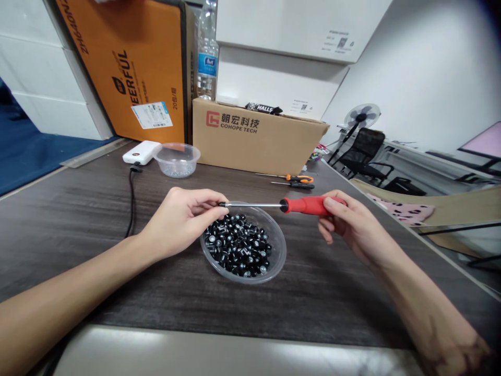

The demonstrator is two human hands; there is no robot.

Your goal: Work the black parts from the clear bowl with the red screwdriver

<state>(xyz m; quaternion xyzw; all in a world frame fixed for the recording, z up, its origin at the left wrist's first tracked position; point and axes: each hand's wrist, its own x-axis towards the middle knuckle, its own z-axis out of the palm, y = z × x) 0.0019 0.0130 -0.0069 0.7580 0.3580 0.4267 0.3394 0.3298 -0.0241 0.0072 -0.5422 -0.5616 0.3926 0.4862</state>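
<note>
My right hand (344, 216) is closed around the red handle of a screwdriver (305, 206), held level with its metal shaft pointing left. At the shaft's tip, my left hand (191, 211) pinches a small black part (223, 204) between thumb and fingers. The tip meets this part; how far it goes in is hidden by the fingers. Below the shaft stands a clear plastic bowl (278, 256) full of small black parts (238, 245) with silvery metal pieces in them.
Behind are a clear tub (178, 156) with small metal pieces, a white power bank (141, 152) with a black cable (132, 198), and two more screwdrivers, orange-black (299, 178) and black (301, 185). A cardboard box (254, 141), an orange carton (136, 68) and a water bottle (206, 52) line the back.
</note>
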